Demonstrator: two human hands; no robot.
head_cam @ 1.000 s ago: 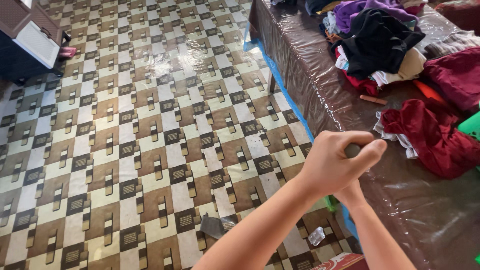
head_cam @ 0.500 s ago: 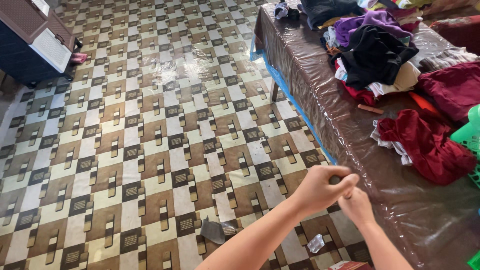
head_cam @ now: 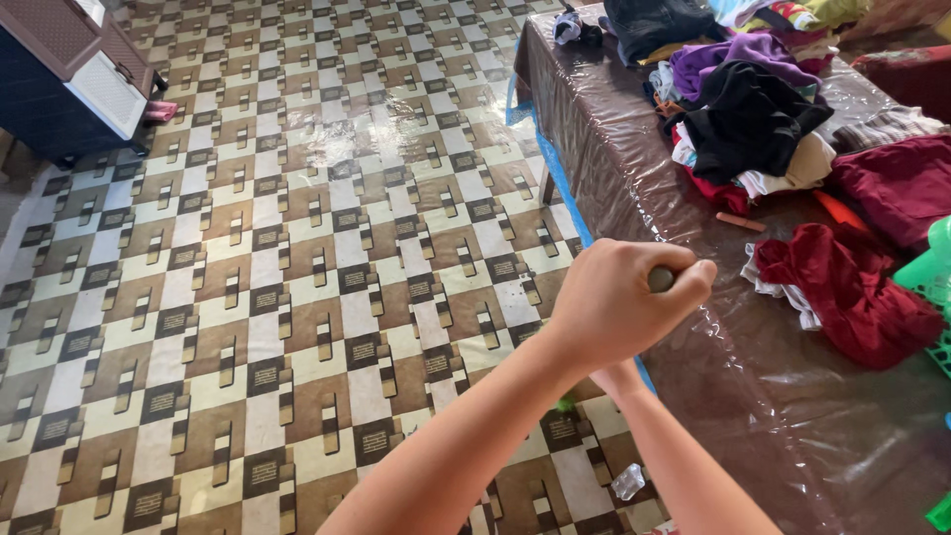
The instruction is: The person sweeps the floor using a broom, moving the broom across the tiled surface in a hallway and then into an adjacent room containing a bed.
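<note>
My left hand [head_cam: 614, 302] is a closed fist held over the near edge of a table covered in brown plastic sheet [head_cam: 792, 416]. The tip of a small grey rounded object [head_cam: 661, 278] pokes out between its thumb and fingers; what it is cannot be made out. My right hand [head_cam: 616, 376] sits directly under the left fist, and only its base and wrist show, so its fingers are hidden.
A pile of mixed clothes [head_cam: 753, 109] lies on the table's far part, with a dark red garment [head_cam: 842, 282] and a green basket [head_cam: 933, 269] nearer. A dark drawer unit [head_cam: 69, 79] stands at top left on the patterned floor. A clear plastic scrap [head_cam: 627, 481] lies below the table edge.
The clasped hands dropped toward the table edge half a second ago, with the right hand showing below the left. They have come back up, and the left fist covers the right hand.
</note>
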